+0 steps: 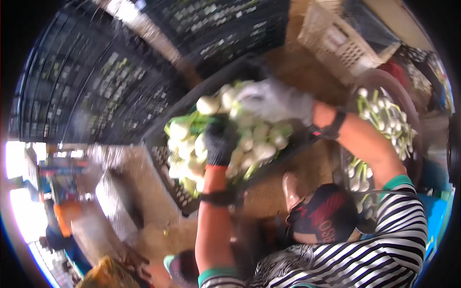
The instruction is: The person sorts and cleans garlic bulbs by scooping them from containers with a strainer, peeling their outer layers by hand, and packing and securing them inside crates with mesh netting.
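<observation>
Head view. The left hand [220, 144], in a dark glove, is set down among white onions [263, 150] at the middle of a black crate [187, 207]. Its fingers are largely hidden; whether they are apart, together or clamped on an onion cannot be told. Green stalks show against this glove.

The right hand [276, 103], in a light grey glove, reaches across the far side of the same crate, over the onions. Motion blur obscures its fingers; their state cannot be told either.

The onions are heaped inside the crate, some with green stalks attached. A round tub [391, 79] of spring onions [384, 117] stands beside the right forearm. A pale crate [348, 53] with a slotted wall is near the tub. Large dark crates [120, 72] stand beyond the onions, and a whitish sack [113, 201] lies to the left.
</observation>
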Motion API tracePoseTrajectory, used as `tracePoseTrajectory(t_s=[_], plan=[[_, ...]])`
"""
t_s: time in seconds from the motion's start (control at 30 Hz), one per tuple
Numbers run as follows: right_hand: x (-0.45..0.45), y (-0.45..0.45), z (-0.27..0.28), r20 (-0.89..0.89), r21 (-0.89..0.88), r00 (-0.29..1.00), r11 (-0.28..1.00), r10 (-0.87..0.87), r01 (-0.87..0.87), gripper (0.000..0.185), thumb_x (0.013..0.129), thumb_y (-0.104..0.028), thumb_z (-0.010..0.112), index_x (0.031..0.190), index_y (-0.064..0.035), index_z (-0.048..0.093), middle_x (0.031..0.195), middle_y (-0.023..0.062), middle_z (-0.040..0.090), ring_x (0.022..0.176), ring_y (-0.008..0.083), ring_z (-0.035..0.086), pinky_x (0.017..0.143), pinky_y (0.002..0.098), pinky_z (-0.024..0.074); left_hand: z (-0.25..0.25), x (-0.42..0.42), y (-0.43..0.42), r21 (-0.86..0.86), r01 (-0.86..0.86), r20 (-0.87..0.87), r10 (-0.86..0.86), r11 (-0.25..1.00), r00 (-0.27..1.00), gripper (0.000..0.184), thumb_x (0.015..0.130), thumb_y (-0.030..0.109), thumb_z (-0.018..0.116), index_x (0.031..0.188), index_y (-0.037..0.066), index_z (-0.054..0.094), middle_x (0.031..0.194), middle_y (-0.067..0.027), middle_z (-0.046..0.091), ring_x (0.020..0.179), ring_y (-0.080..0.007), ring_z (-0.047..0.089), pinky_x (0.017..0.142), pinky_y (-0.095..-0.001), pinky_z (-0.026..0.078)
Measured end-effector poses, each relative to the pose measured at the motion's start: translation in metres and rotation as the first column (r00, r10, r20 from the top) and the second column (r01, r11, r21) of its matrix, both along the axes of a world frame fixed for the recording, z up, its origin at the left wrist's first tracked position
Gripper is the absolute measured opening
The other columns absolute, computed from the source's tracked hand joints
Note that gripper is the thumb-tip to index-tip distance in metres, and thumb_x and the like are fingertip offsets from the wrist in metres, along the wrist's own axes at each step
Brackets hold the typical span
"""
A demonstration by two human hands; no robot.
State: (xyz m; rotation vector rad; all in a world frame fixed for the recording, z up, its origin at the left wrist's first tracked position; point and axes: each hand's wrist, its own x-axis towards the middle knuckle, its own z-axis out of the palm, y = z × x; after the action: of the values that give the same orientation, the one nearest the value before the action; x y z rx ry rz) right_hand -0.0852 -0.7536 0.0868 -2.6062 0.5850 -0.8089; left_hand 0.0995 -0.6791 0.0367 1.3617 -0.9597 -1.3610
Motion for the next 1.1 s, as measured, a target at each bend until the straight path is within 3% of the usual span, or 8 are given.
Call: tracePoseTrajectory(t_s=[0.03,0.13,0.33,0.5,0.7,0.73,0.87,1.1], plan=[[-0.008,-0.015,-0.002,0.039,-0.356,0.994,0.931,0.102,-0.082,0.018,0.082,-0.019,0.055,0.094,-0.0088,0.064,0.088,0.0140,0.064,0.078,0.0296,0.062,0.073,0.0381,0.0486,-0.038,0.015,-0.011,-0.382,0.254,0.663,0.072,0.888,0.745,0.010,0.078,0.008,0.059,0.087,0.002,0.058,0.063,0.0006,0.050,0.052,-0.0085,0.048,0.046,-0.0240,0.040],[0.004,0.005,0.014,-0.159,-0.463,0.969,0.881,-0.191,0.098,0.021,0.083,-0.022,0.055,0.096,-0.0075,0.059,0.097,0.0071,0.060,0.088,0.0212,0.057,0.082,0.0343,0.0435,-0.024,-0.003,-0.003,-0.193,-0.052,0.139,0.080,0.980,0.987,0.024,0.078,0.004,0.060,0.101,0.003,0.055,0.070,-0.0021,0.054,0.049,-0.0101,0.049,0.043,-0.0260,0.041],[0.036,-0.005,-0.035,-0.283,-0.299,0.494,-0.414,-0.822,-0.860,0.029,0.092,-0.028,0.042,0.106,-0.0056,0.052,0.097,0.0015,0.054,0.097,0.0120,0.047,0.096,0.0254,0.0337,0.014,-0.015,0.004,-0.074,-0.123,-0.013,0.122,0.990,0.992,0.047,0.075,-0.013,0.050,0.118,0.005,0.046,0.080,-0.0033,0.052,0.050,-0.0082,0.047,0.040,-0.0209,0.039],[0.037,0.011,-0.024,-0.345,-0.351,0.292,-0.165,-0.892,-0.922,0.037,0.090,-0.027,0.045,0.118,-0.0036,0.048,0.100,0.0056,0.057,0.092,0.0149,0.052,0.088,0.0301,0.0413,-0.016,-0.012,0.001,-0.464,0.041,0.440,0.190,0.885,0.878,0.043,0.074,-0.009,0.052,0.115,0.006,0.053,0.084,-0.0038,0.056,0.071,-0.0159,0.057,0.066,-0.0277,0.049],[0.015,0.013,0.003,-0.623,-0.319,0.781,0.895,0.049,-0.311,0.029,0.085,-0.018,0.052,0.111,-0.0071,0.054,0.097,0.0082,0.058,0.083,0.0119,0.055,0.073,0.0285,0.0465,0.003,-0.013,-0.003,0.140,-0.312,-0.660,0.324,0.940,0.678,0.043,0.073,-0.007,0.056,0.116,-0.003,0.052,0.096,-0.0094,0.058,0.079,-0.0182,0.056,0.077,-0.0294,0.048],[0.013,0.009,0.007,-0.534,-0.110,0.819,0.943,0.209,-0.313,0.028,0.084,-0.017,0.054,0.110,-0.0077,0.055,0.097,0.0087,0.058,0.082,0.0114,0.055,0.071,0.0282,0.0473,-0.009,-0.015,-0.002,-0.204,-0.253,0.052,0.269,0.946,0.962,0.044,0.073,0.001,0.061,0.115,-0.003,0.052,0.095,-0.0102,0.060,0.079,-0.0186,0.058,0.075,-0.0292,0.048],[0.003,-0.007,0.009,-0.107,0.737,0.984,0.652,-0.145,0.176,0.026,0.079,-0.008,0.057,0.105,-0.0066,0.059,0.107,0.0088,0.057,0.083,0.0157,0.059,0.068,0.0270,0.0504,-0.017,-0.011,-0.006,-0.202,-0.254,0.342,0.311,0.946,0.886,0.047,0.070,0.015,0.068,0.112,-0.001,0.054,0.075,-0.0056,0.063,0.071,-0.0155,0.058,0.072,-0.0300,0.047],[0.022,-0.008,-0.017,-0.099,0.768,0.986,0.641,0.138,-0.013,0.052,0.083,-0.006,0.054,0.132,-0.0091,0.038,0.094,0.0094,0.057,0.076,0.0121,0.053,0.070,0.0266,0.0465,0.001,-0.015,-0.004,-0.155,-0.214,0.208,0.244,0.964,0.947,0.034,0.076,0.004,0.068,0.108,0.004,0.057,0.082,-0.0034,0.061,0.056,-0.0090,0.053,0.051,-0.0235,0.045]])
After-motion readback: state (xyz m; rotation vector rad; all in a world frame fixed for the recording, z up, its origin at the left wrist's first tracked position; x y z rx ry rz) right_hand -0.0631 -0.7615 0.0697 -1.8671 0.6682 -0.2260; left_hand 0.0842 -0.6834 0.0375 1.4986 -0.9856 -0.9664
